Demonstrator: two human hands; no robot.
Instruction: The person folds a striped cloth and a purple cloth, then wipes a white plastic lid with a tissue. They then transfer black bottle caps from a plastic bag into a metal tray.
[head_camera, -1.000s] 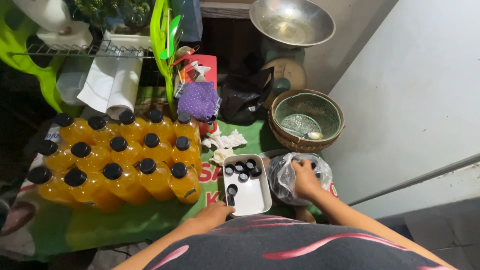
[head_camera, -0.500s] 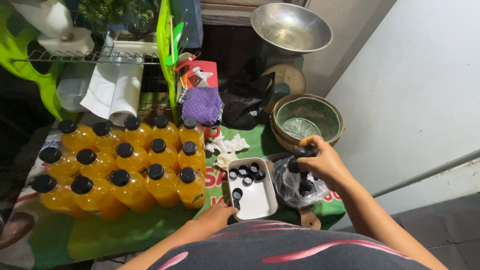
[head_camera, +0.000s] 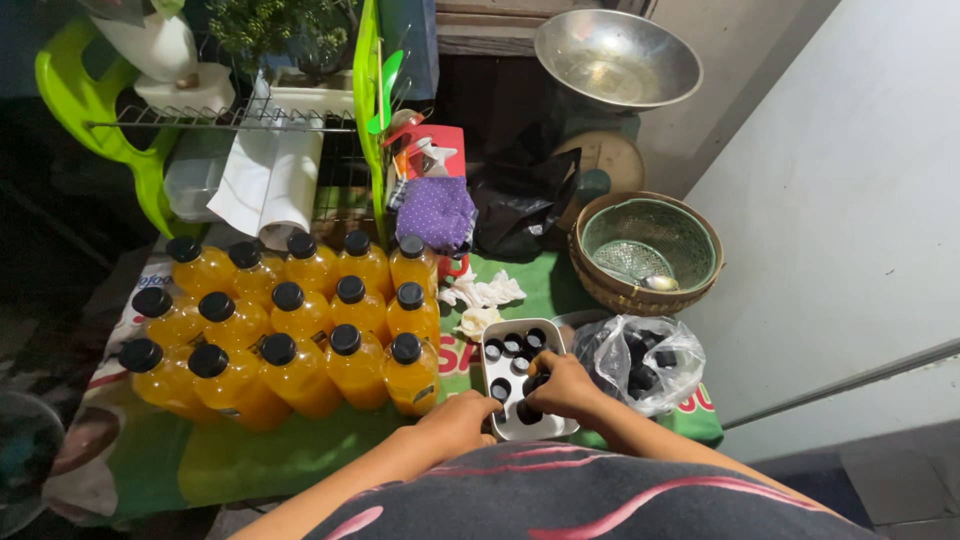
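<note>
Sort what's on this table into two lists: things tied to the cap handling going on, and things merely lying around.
In use:
right hand over the white tray
left hand at the tray's near corner
black caps in the tray
clear bag of caps
capped orange bottles

Lying about:
metal bowl
woven basket
purple cloth
paper roll

Both bare forearms are extended forward from the bottom edge of the view and are angled toward each other. The left hand (head_camera: 458, 422) is held low, knuckles up, fingers curled downward and partly hidden from the camera. The right hand (head_camera: 562, 385) is placed just ahead of and beside the left, the back of the hand turned up, the fingers bent inward and drawn together at the tips. The two hands are set near each other but are not seen touching.
</note>
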